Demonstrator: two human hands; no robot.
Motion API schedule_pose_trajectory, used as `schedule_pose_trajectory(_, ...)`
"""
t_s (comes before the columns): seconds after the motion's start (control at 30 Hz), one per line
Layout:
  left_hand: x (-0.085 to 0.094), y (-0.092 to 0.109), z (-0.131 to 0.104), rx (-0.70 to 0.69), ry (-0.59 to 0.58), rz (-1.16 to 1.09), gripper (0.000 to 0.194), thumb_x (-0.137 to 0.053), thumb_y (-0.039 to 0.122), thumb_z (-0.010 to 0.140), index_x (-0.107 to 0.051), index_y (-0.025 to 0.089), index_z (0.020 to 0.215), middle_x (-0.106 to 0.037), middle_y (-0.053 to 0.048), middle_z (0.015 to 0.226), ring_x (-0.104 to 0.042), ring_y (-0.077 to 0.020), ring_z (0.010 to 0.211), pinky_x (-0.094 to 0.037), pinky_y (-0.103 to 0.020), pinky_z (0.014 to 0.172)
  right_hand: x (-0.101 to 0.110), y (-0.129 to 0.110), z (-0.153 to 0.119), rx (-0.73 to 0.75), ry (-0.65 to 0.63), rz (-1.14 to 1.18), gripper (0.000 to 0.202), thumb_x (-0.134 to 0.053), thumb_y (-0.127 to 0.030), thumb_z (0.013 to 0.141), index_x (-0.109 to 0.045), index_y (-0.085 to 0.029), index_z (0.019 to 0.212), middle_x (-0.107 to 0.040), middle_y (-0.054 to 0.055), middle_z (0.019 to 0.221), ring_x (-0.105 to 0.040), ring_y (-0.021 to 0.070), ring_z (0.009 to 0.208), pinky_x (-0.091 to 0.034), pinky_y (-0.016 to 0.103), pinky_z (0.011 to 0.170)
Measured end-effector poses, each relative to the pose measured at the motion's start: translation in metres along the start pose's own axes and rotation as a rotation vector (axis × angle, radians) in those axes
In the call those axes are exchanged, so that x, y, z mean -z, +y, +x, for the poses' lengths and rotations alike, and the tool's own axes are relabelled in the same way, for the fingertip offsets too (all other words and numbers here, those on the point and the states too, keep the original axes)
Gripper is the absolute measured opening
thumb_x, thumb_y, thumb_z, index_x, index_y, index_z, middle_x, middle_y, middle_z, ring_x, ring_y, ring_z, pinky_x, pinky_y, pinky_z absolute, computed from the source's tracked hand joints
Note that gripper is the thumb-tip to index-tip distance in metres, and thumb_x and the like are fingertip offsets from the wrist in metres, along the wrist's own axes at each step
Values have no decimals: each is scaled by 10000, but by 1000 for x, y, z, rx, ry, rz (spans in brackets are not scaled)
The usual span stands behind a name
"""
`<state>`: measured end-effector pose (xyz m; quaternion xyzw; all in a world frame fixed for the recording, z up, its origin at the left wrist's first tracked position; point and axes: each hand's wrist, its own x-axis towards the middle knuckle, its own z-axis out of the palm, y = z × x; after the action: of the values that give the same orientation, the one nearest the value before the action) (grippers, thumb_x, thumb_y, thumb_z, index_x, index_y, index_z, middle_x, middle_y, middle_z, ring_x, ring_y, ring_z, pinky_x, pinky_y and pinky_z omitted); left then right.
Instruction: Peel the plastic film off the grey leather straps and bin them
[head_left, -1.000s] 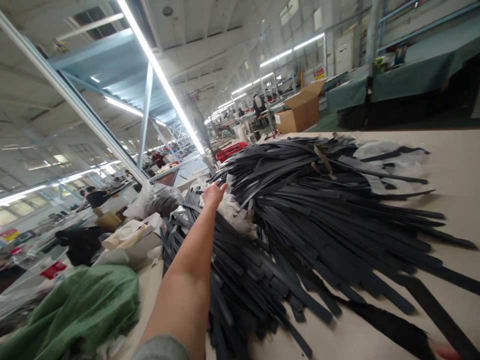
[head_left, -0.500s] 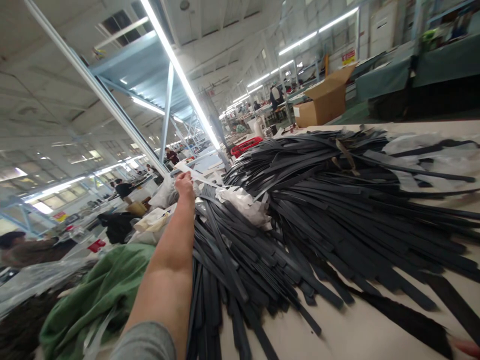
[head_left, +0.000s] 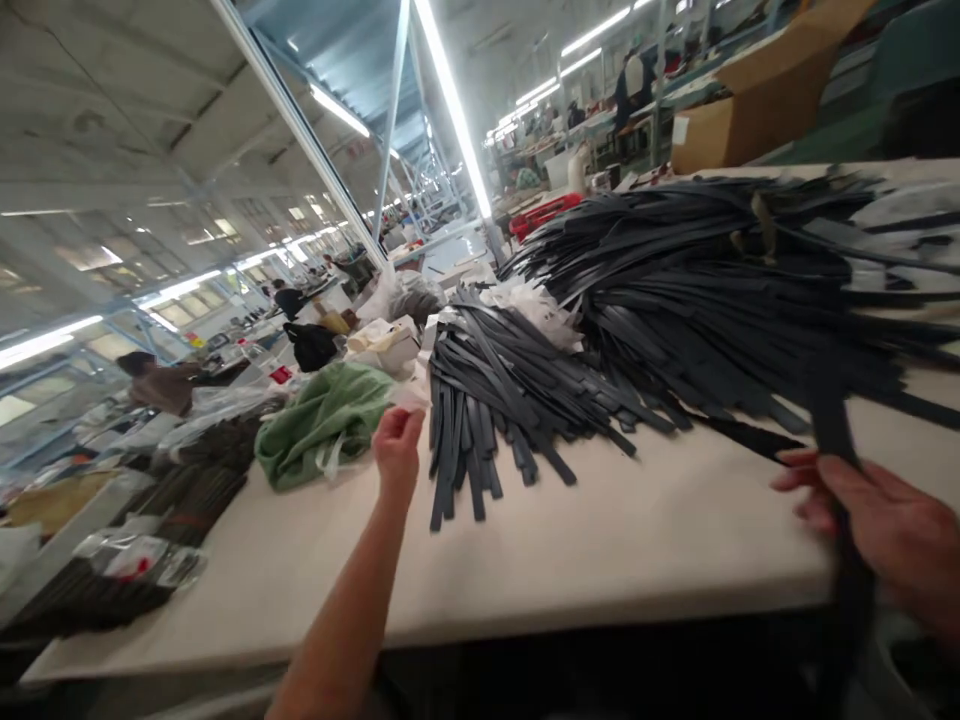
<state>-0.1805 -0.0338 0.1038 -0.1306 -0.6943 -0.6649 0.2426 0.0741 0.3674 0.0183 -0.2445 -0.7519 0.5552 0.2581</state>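
Left hand [head_left: 397, 442] has been drawn back, white strip [head_left: 426, 358] pinched, and a dark strip [head_left: 832, 422] is held by the right hand [head_left: 885, 515]: both occupied.

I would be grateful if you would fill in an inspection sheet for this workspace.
Surface: pale table, its near edge in view.
Job's things: a large heap of dark strips with a smaller bundle to its left; one dark strip in the right hand.
Clutter: green cloth left of the bundle; crumpled white plastic between bundle and heap.
Hands: right closed around its strip; left hand closed, apparently on a white strip.
Cables: nothing seen on the table.
Surroundings: open cardboard box, lit tube lights.
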Motion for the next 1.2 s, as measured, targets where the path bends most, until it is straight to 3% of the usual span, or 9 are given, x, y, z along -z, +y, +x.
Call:
schedule_pose_trajectory(0.17,8,3,-108,-297,-300,279,45,-665,246,832,-677,212,859,-714,-56,981,-684,-179,897,-545,-322,827,-80,-65,-57,-278,-594,424,430,-561,-584,885,-726,-205,1004,-743,150,973,-361,55,416,-510,346,572)
schedule_pose_trajectory(0.33,18,11,-147,-585,-529,373,135,-587,141,884,-676,225,940,-717,-76,1065,-691,-174,973,-558,-326,877,-140,-89,-69,-369,-946,580,331,-576,-471,925,-670,-201,1093,-667,122,1270,-332,9,406,-546,225,525)
schedule_pose_trajectory(0.53,29,5,-160,-705,-731,392,158,-574,142,891,-676,243,959,-707,-77,1145,-677,-196,1065,-566,-320,904,-178,-101,-59,-348,-1142,408,322,-644,-448,888,-715,-185,1062,-703,77,1174,-404,2,412,-557,200,499)
schedule_pose_trajectory(0.67,34,1,-171,-725,-767,348,161,-574,163,898,-681,254,978,-712,-68,1117,-678,-188,1052,-560,-331,921,-199,-105,-55,-318,-1053,359,210,-666,-337,868,-744,-149,916,-744,51,996,-389,-5,387,-507,169,458)
schedule_pose_trajectory(0.77,38,1,-187,-413,-625,211,247,-587,251,905,-638,243,1147,-664,-106,1221,-649,-219,1114,-557,-367,916,-206,-108,-52,-228,-903,320,155,-646,-244,859,-728,-131,793,-744,15,827,-384,-2,359,-435,147,399)
schedule_pose_trajectory(0.87,35,4,-198,180,-441,-67,480,-556,480,910,-530,226,1316,-616,-145,1289,-659,-249,1093,-570,-369,849,-205,-114,-50,-171,-838,312,139,-634,-221,859,-722,-136,793,-741,-2,796,-417,1,356,-386,138,371)
schedule_pose_trajectory(0.97,26,10,-198,648,-458,-329,716,-527,693,833,-515,194,1347,-663,-164,1209,-699,-260,999,-567,-344,789,-203,-121,-50,-70,-820,236,149,-618,-199,862,-721,-128,782,-738,6,774,-429,6,344,-385,148,363)
schedule_pose_trajectory(1.07,16,16,-192,864,-512,-411,805,-631,749,709,-609,149,1245,-726,-171,1068,-721,-257,909,-552,-303,717,-202,-126,-52,1,-813,144,158,-600,-182,870,-726,-124,794,-733,8,767,-439,11,345,-404,154,369)
schedule_pose_trajectory(1.2,10,21,-193,954,-565,-331,584,-831,519,636,-711,150,1072,-762,-113,907,-715,-197,756,-531,-271,668,-198,-127,-51,77,-780,55,172,-580,-178,883,-730,-110,832,-698,0,710,-472,23,367,-405,148,375)
